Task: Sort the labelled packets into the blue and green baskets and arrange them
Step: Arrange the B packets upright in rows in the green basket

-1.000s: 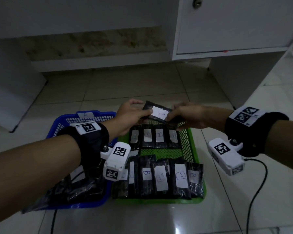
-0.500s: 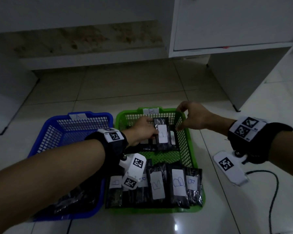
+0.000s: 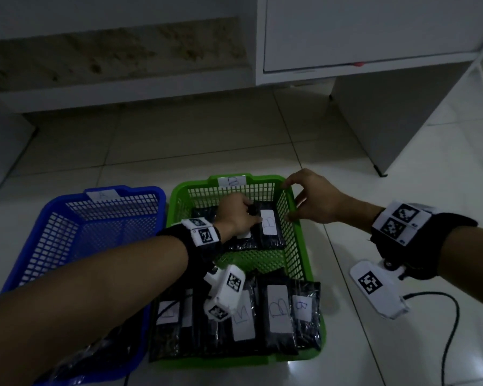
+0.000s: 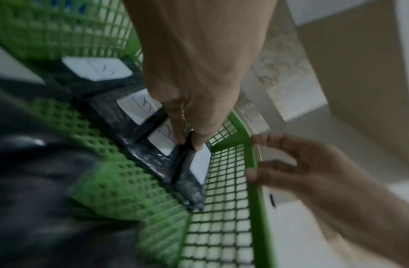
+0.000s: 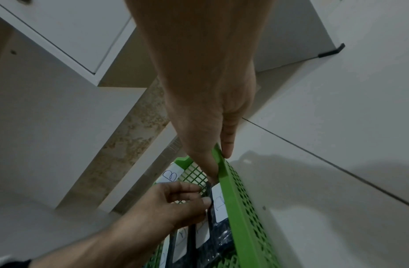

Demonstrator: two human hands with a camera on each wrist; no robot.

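My left hand (image 3: 243,215) reaches into the far row of the green basket (image 3: 304,263) labelled B. It pinches the edge of a black packet (image 3: 269,232) with a white B label, set against the right wall. The left wrist view shows that packet (image 4: 194,181) tilted beside other B packets. My right hand (image 3: 313,201) holds the basket's right rim (image 5: 235,199), one finger inside and the thumb outside. A front row of B packets (image 3: 279,316) fills the near end. The blue basket (image 3: 129,189) labelled A stands to the left.
Dark packets (image 3: 95,355) lie at the blue basket's near end, partly hidden by my left forearm. A white cabinet (image 3: 374,32) overhangs at the back right, its side panel (image 3: 385,129) reaching the tiled floor. A black cable (image 3: 452,330) trails at right.
Both hands held the packet above the green basket. My left hand has lowered it into the far row at the right wall. My right hand let go and took the rim.
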